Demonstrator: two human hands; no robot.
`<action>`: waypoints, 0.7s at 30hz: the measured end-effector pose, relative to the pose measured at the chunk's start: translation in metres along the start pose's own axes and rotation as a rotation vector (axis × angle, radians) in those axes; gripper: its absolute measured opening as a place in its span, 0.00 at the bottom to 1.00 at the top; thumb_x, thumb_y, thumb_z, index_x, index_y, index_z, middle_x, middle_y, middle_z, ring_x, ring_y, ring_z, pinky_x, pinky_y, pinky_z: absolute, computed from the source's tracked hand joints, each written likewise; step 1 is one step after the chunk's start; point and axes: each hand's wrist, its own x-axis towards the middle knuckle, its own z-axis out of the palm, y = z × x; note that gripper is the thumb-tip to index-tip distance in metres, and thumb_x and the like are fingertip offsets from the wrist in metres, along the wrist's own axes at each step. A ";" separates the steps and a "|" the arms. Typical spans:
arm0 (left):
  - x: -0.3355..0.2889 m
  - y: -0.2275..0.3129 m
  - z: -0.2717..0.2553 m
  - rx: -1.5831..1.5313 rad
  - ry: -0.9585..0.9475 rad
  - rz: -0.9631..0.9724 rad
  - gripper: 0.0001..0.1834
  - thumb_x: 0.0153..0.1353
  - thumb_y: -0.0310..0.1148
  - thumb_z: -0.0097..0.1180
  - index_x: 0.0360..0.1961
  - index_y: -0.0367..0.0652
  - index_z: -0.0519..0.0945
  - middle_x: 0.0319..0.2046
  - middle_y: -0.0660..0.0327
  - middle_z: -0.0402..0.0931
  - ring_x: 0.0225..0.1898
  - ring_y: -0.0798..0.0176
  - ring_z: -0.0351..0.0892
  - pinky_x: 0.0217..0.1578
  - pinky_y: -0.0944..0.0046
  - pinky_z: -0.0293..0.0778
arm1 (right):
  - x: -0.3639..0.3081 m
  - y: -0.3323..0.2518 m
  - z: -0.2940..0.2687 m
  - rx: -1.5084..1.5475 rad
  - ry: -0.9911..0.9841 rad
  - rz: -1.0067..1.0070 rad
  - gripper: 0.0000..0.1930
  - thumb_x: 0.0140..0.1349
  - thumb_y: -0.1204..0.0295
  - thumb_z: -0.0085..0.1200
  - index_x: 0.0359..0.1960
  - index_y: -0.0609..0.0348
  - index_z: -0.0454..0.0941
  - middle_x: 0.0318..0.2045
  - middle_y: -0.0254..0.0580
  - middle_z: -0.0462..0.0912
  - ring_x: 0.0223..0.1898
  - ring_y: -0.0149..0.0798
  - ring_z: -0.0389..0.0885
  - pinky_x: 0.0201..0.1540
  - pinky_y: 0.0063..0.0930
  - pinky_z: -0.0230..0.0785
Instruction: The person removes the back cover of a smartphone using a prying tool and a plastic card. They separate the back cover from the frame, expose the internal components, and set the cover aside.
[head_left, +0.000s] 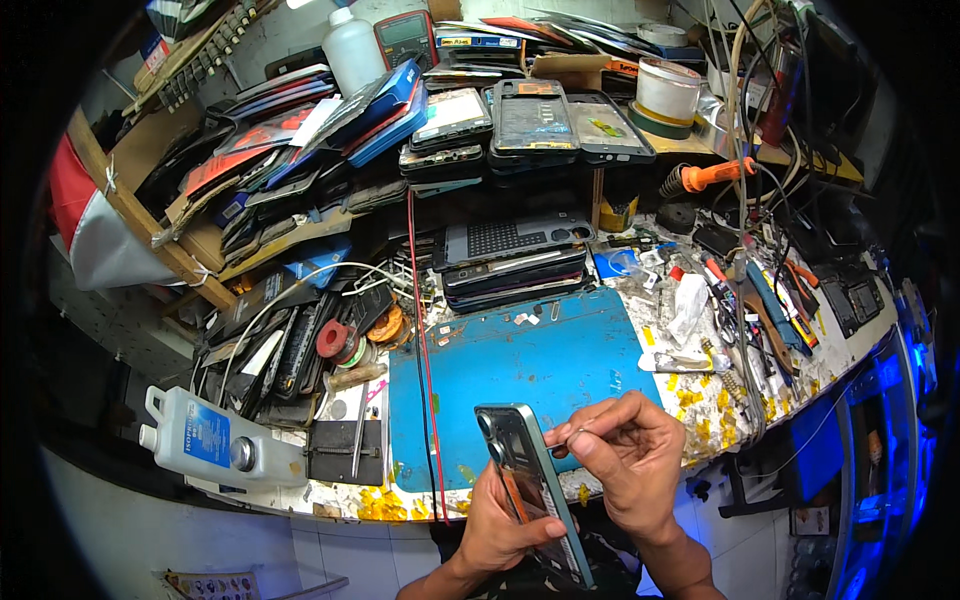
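Note:
Upright at the near edge of the bench is a smartphone with a greenish frame, dark back and round camera rings. My left hand is wrapped around its lower part, thumb across the back. At the phone's right side edge, my right hand is closed in a pinch, its fingertips near the frame. Something small and thin shows between those fingertips, too small to name. Behind both hands lies a blue work mat, with small loose bits near its far edge.
A white plastic jug stands at the left, beside solder spools. Phones are stacked behind the mat, with more on the shelf above. Tools and cables crowd the right. Red and black wires hang across the mat's left side.

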 end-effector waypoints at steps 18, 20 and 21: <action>0.000 0.004 0.017 0.351 0.251 0.264 0.44 0.43 0.22 0.77 0.59 0.37 0.62 0.46 0.58 0.76 0.45 0.65 0.81 0.45 0.65 0.80 | -0.007 0.007 0.012 -0.201 0.112 -0.135 0.08 0.57 0.87 0.62 0.36 0.70 0.75 0.35 0.57 0.85 0.43 0.44 0.87 0.46 0.31 0.81; -0.001 0.003 0.017 0.374 0.262 0.301 0.45 0.42 0.22 0.77 0.59 0.37 0.61 0.45 0.58 0.76 0.45 0.64 0.81 0.46 0.65 0.80 | -0.008 0.008 0.011 -0.263 0.077 -0.222 0.08 0.56 0.88 0.62 0.35 0.70 0.76 0.35 0.56 0.85 0.43 0.45 0.87 0.45 0.30 0.82; 0.000 0.003 0.017 0.384 0.260 0.310 0.45 0.42 0.22 0.77 0.59 0.37 0.60 0.45 0.58 0.76 0.45 0.64 0.81 0.46 0.64 0.80 | -0.008 0.009 0.010 -0.293 0.071 -0.235 0.08 0.56 0.88 0.62 0.34 0.70 0.76 0.35 0.56 0.85 0.43 0.45 0.87 0.44 0.30 0.82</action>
